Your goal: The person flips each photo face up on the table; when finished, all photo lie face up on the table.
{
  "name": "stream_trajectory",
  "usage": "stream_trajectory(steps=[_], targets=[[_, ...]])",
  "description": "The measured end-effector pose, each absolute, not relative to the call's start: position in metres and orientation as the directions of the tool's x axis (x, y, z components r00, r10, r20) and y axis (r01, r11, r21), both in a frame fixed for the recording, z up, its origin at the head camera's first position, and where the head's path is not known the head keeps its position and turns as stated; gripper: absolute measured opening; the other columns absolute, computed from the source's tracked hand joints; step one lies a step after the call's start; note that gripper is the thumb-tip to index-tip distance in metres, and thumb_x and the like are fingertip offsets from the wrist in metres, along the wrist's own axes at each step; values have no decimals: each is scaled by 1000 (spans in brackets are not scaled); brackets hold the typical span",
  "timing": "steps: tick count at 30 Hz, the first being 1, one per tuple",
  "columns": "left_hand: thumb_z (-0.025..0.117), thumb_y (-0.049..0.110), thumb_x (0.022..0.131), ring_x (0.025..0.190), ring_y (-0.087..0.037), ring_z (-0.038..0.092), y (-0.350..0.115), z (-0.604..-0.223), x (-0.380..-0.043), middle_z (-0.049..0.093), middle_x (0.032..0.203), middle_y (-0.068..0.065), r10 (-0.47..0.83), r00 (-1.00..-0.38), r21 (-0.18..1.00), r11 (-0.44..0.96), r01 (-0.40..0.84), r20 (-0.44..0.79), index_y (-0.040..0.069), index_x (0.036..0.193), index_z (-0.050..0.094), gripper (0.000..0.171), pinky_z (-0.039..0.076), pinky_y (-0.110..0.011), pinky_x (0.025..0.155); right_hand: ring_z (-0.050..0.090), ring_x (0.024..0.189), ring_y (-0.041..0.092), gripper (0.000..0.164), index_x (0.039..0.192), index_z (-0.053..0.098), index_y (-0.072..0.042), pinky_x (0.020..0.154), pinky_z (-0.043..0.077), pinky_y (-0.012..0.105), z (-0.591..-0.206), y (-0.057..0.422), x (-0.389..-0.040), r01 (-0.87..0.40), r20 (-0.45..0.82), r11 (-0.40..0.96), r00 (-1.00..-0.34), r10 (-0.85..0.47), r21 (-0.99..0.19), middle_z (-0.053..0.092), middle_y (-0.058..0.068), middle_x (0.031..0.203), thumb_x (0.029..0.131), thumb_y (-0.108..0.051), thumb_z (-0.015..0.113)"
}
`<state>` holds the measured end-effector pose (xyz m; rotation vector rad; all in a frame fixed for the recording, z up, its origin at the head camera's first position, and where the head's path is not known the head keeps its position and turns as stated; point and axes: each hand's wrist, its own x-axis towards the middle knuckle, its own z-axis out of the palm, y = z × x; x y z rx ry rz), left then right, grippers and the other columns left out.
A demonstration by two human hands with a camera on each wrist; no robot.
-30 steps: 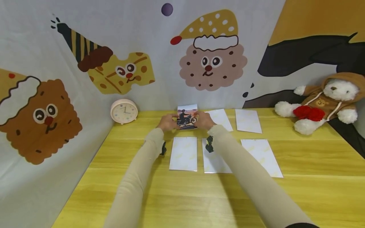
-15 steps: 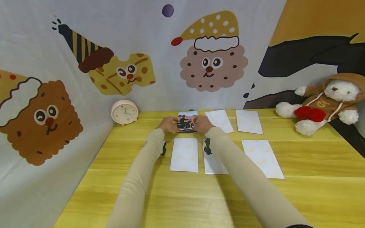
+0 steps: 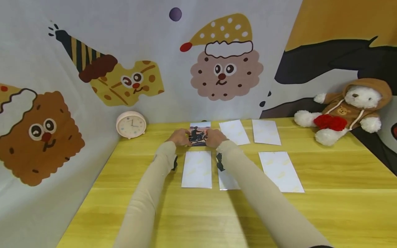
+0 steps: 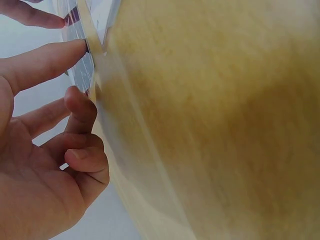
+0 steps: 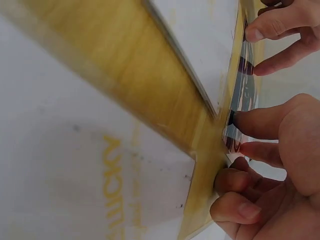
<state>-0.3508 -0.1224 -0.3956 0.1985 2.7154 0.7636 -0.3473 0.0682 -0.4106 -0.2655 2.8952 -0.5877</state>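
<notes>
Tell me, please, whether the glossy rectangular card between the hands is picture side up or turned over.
Picture side up: on the glossy rectangular card, the head view shows a printed dark motorcycle and rider.

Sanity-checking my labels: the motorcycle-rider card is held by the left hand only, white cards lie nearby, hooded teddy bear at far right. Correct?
Not quite: the right hand holds the motorcycle-rider card too, on the side opposite the left hand; the head view shows it. White cards nearby and hooded teddy bear at far right stand.
</notes>
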Motion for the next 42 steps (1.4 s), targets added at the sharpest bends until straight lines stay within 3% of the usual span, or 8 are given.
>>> stream_trajectory(steps=[7, 10, 13, 20, 26, 33, 39, 42], targets=[[71, 20, 92, 138, -37, 48, -125, -398, -356, 48, 153, -19, 244, -918, 524, 850, 48, -312, 6, 150, 45, 65, 40, -51, 116, 66, 106, 30, 45, 140, 53, -2, 98, 54, 44, -412, 70, -345, -159, -155, 908, -960, -235, -388, 68, 20, 126, 98, -19, 55], [61, 21, 98, 143, -39, 42, -128, -395, -358, 41, 157, -20, 269, -918, 570, 819, 58, -293, 6, 153, 40, 60, 35, -54, 119, 67, 103, 31, 49, 144, 47, 0, 94, 54, 44, -411, 72, -346, -169, -129, 892, -961, -243, -419, 68, 21, 122, 101, -23, 51], [53, 21, 102, 139, -38, 47, -126, -390, -359, 46, 153, -21, 282, -927, 654, 754, 55, -247, 6, 152, 41, 53, 38, -53, 117, 68, 102, 33, 51, 145, 44, 1, 91, 55, 46, -407, 77, -347, -162, -90, 859, -968, -234, -486, 68, 22, 121, 103, -28, 50], [51, 20, 104, 123, -36, 60, -94, -380, -353, 59, 138, -22, 301, -933, 821, 571, 9, -199, 2, 144, 50, 44, 48, -48, 107, 55, 130, 38, 46, 136, 56, 2, 110, 46, 49, -381, 112, -348, -203, -60, 840, -961, -268, -503, 58, 21, 141, 102, -29, 54], [51, 24, 104, 132, -37, 56, -57, -375, -347, 54, 147, -20, 382, -897, 897, 440, -34, -221, 4, 145, 50, 46, 42, -53, 111, 56, 129, 39, 42, 129, 61, 2, 111, 44, 50, -368, 147, -347, -251, -47, 863, -953, -300, -439, 61, 21, 138, 101, -28, 54], [48, 23, 103, 135, -35, 53, -33, -385, -344, 51, 150, -19, 436, -869, 923, 382, -56, -233, 3, 148, 47, 49, 42, -50, 113, 54, 130, 42, 44, 132, 58, 5, 112, 42, 52, -373, 181, -340, -189, -37, 873, -972, -230, -450, 59, 25, 139, 100, -27, 56], [43, 15, 105, 111, -27, 57, -23, -397, -341, 50, 147, -20, 401, -892, 952, 292, -91, -208, 0, 147, 47, 45, 46, -35, 89, 47, 136, 45, 56, 143, 46, 7, 115, 39, 55, -385, 198, -334, -86, -91, 865, -985, -150, -494, 48, 29, 148, 101, -29, 55], [43, 15, 104, 113, -26, 56, -17, -398, -337, 48, 149, -19, 401, -892, 956, 274, -100, -208, 2, 147, 47, 45, 42, -32, 87, 44, 139, 44, 59, 146, 43, 6, 117, 37, 55, -392, 204, -334, -46, -121, 870, -985, -120, -491, 46, 29, 150, 101, -30, 56]])
